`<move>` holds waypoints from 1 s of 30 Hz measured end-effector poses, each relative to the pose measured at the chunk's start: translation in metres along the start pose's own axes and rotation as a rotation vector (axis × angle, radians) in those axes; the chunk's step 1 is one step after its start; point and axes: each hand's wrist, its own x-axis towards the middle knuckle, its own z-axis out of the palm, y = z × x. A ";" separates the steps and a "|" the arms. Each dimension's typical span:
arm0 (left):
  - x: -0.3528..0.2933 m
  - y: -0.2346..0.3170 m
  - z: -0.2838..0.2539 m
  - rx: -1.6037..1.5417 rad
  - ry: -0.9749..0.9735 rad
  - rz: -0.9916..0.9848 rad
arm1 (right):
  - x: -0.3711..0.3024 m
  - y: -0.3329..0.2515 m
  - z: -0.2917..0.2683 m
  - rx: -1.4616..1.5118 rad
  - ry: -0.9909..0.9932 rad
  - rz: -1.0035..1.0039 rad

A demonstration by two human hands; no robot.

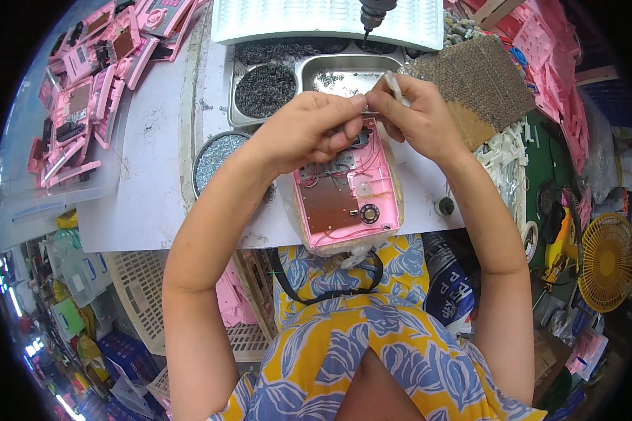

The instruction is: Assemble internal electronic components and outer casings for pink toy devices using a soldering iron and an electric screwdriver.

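Note:
Over the far end of an open pink plastic casing (pixel 390 189), my left hand (pixel 312 133) and my right hand (pixel 428 116) come together fingertip to fingertip. Both are closed in a pinch; what lies between the tips is too small to make out. A slim white plastic piece (pixel 392 85) sticks up from my right fingers. Inside the casing are a brown circuit board (pixel 326 207), a round black speaker (pixel 370 213) and thin red wires. The casing rests on a padded, plastic-wrapped support at the table's near edge. My left hand hides part of its far left corner.
Beyond the hands stands a metal tray (pixel 302 70) of small dark parts, under a hanging power screwdriver (pixel 376 15). A round tin of screws (pixel 218 158) sits left. Pink housings (pixel 84 98) are heaped far left; white plastic parts (pixel 502 172) and brown cardboard (pixel 474 84) lie right.

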 end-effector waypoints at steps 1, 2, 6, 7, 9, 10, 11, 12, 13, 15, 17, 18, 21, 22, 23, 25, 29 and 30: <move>0.001 -0.001 -0.007 -0.179 -0.095 0.001 | 0.002 0.001 0.000 -0.153 0.055 -0.172; 0.002 -0.002 -0.013 -0.359 -0.190 0.001 | 0.006 0.004 -0.002 -0.303 0.110 -0.343; -0.013 -0.011 0.000 -0.200 0.096 0.078 | 0.013 0.022 -0.017 -0.846 0.241 -0.398; -0.023 -0.013 0.014 -0.006 0.273 0.096 | 0.012 0.019 -0.019 -0.961 0.265 -0.374; -0.047 -0.028 0.029 0.494 0.440 0.266 | -0.018 -0.018 -0.011 -0.730 0.074 -0.213; -0.052 -0.045 0.036 0.613 0.459 0.407 | -0.037 -0.024 -0.010 -0.609 -0.011 -0.198; -0.060 -0.056 0.043 0.729 0.486 0.548 | -0.052 -0.032 -0.007 -0.483 -0.104 -0.183; -0.068 -0.061 0.052 0.746 0.453 0.546 | -0.067 -0.039 -0.002 -0.423 -0.193 -0.058; -0.075 -0.065 0.059 0.762 0.419 0.545 | -0.078 -0.043 0.002 -0.363 -0.282 0.067; -0.079 -0.074 0.069 0.737 0.400 0.480 | -0.098 -0.036 0.010 -0.340 -0.296 0.066; -0.077 -0.086 0.075 0.694 0.386 0.467 | -0.108 -0.027 0.015 -0.375 -0.299 0.023; -0.075 -0.088 0.078 0.705 0.379 0.467 | -0.111 -0.025 0.018 -0.424 -0.292 -0.016; -0.076 -0.088 0.082 0.727 0.379 0.473 | -0.114 -0.029 0.020 -0.493 -0.281 -0.064; -0.076 -0.089 0.083 0.746 0.353 0.484 | -0.116 -0.028 0.020 -0.503 -0.290 -0.084; -0.076 -0.089 0.083 0.769 0.334 0.498 | -0.116 -0.028 0.019 -0.514 -0.301 -0.110; -0.077 -0.085 0.084 0.747 0.285 0.480 | -0.117 -0.030 0.017 -0.534 -0.312 -0.158; -0.078 -0.081 0.084 0.633 0.232 0.417 | -0.118 -0.035 0.008 -0.512 -0.335 -0.141; -0.078 -0.080 0.084 0.638 0.224 0.409 | -0.119 -0.035 0.010 -0.514 -0.336 -0.159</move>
